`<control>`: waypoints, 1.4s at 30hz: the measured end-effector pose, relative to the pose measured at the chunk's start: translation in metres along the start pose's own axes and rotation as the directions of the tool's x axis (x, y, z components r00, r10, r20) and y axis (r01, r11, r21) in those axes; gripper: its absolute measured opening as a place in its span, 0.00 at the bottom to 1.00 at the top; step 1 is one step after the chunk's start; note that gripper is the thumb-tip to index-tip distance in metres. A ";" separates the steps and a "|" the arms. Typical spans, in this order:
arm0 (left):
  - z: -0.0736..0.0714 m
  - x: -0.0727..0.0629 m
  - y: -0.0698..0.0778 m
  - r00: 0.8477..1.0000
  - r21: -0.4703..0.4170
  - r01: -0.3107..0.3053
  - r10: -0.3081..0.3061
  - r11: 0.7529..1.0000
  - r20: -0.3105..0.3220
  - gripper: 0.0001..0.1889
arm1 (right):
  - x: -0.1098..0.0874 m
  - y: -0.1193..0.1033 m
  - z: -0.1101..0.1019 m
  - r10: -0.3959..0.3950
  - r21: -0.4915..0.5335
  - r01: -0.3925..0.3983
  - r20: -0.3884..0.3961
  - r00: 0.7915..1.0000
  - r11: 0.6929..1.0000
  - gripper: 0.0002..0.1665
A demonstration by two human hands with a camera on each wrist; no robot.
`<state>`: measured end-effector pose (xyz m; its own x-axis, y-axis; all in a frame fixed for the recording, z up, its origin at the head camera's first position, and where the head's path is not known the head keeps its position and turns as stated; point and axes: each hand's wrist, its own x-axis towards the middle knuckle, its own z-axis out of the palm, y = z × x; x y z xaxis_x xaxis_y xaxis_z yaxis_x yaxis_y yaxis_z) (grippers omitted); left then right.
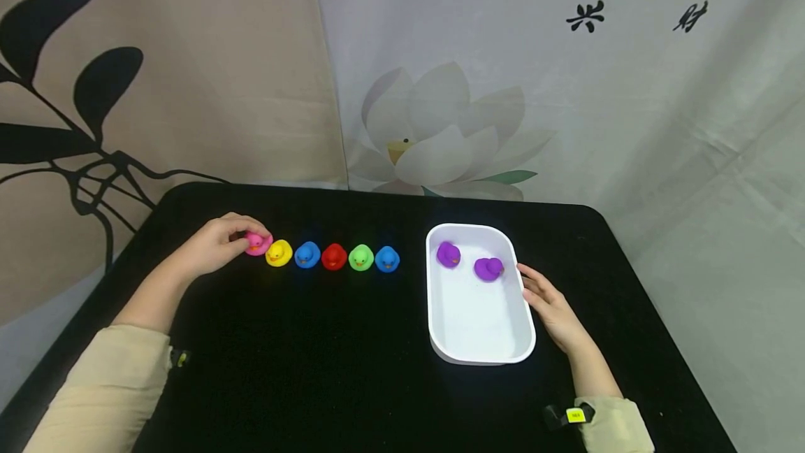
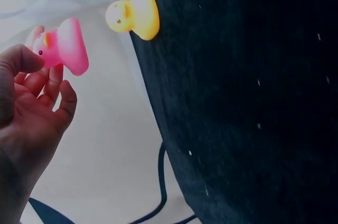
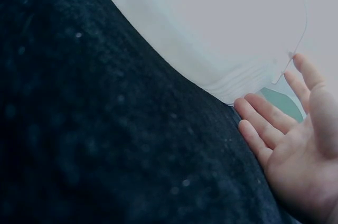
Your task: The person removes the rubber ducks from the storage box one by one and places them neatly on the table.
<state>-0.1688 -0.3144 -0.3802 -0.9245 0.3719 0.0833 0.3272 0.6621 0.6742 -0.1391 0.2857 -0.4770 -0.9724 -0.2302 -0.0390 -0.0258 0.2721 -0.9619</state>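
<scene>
A pink rubber duck [image 2: 73, 47] is pinched between the thumb and fingers of my left hand [image 1: 220, 240], held up at the left end of a row of ducks. Closest to it is a yellow duck [image 1: 279, 253], standing on the black table. My right hand [image 1: 550, 306] is at the right side of a white tray [image 1: 481, 327], fingertips at its rim and wall. In the right wrist view, the fingers [image 3: 264, 115] are extended along the tray's side. Two purple ducks [image 1: 488, 269] are inside the tray, toward its far end.
Right of the yellow duck the row continues with a blue duck [image 1: 307, 255], a red duck [image 1: 334, 256], a green duck [image 1: 361, 257] and another blue duck [image 1: 386, 259]. Behind the black table [image 1: 302, 369] hangs a printed curtain [image 1: 251, 89].
</scene>
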 end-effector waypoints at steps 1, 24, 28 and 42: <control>-0.001 0.000 -0.001 1.000 0.007 0.003 -0.003 1.000 0.001 0.13 | 0.000 0.000 0.000 0.001 0.001 -0.001 0.000 1.000 1.000 0.32; -0.003 -0.001 -0.028 0.994 -0.011 0.101 -0.100 0.995 0.050 0.11 | 0.001 0.002 -0.001 -0.013 -0.013 0.013 0.001 1.000 1.000 0.32; -0.002 0.000 -0.035 0.991 -0.017 0.116 -0.115 0.993 0.064 0.12 | 0.001 0.002 -0.001 -0.009 -0.012 0.009 0.001 1.000 1.000 0.32; 0.005 0.003 -0.048 0.981 -0.034 0.163 -0.159 0.986 0.110 0.14 | 0.001 0.004 -0.001 -0.002 0.000 0.002 -0.001 1.000 1.000 0.32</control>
<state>-0.1862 -0.3421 -0.4157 -0.9376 0.3314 -0.1056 0.1652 0.6914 0.7033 -0.1404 0.2871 -0.4804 -0.9725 -0.2300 -0.0367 -0.0280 0.2719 -0.9619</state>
